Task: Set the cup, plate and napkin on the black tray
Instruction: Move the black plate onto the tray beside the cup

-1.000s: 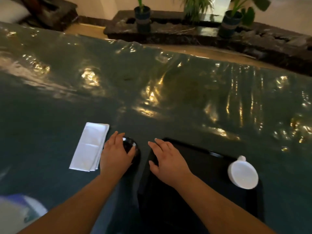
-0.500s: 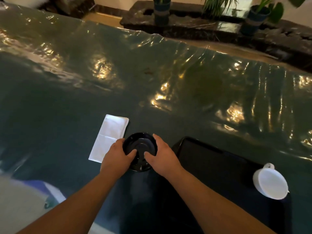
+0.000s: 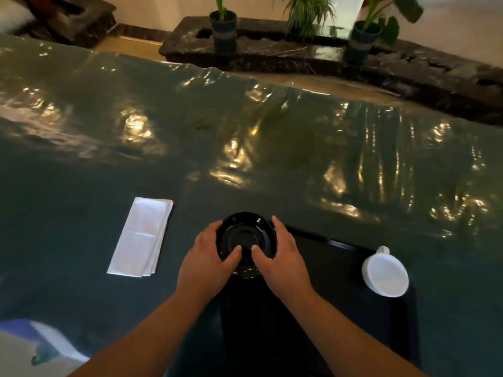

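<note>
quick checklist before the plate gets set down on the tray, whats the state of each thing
1. Both hands on the plate: ok, left hand and right hand hold opposite sides.
2. Plate level: ok, roughly.
3. Plate over the black tray: ok, above its left end.
4. Landing spot free: cannot tell, hidden beneath plate.
5. Cup clear: ok, at the tray's right edge, well apart.
6. Napkin on tray: not ok, lies left on the table.
</note>
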